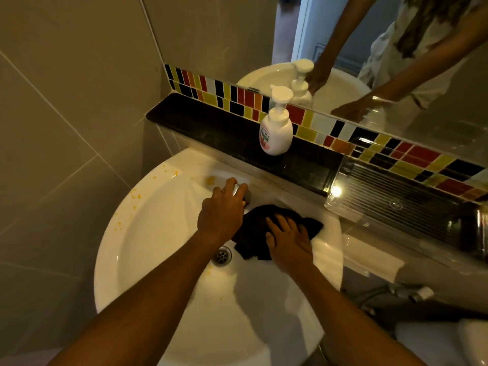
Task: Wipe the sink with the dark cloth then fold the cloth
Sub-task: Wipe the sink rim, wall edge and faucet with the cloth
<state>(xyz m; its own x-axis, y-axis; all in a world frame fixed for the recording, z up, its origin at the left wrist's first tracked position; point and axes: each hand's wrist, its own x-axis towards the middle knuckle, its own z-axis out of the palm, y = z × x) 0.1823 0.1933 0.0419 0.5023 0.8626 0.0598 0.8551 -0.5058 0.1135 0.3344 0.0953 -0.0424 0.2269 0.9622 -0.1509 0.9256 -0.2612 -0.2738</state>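
Observation:
A round white sink (148,233) fills the middle of the view, with yellow-orange specks along its left rim and back left corner. The dark cloth (253,228) lies bunched on the sink's back right slope, beside the drain (223,256). My right hand (289,244) presses flat on the cloth, fingers spread over it. My left hand (224,210) is curled over the metal tap (244,192) at the back of the basin, which it mostly hides.
A white soap pump bottle (276,128) stands on the black ledge (211,128) behind the sink. Coloured mosaic tiles and a mirror rise above it. A clear ribbed tray (396,199) sits at the right. Beige tiled wall is close on the left.

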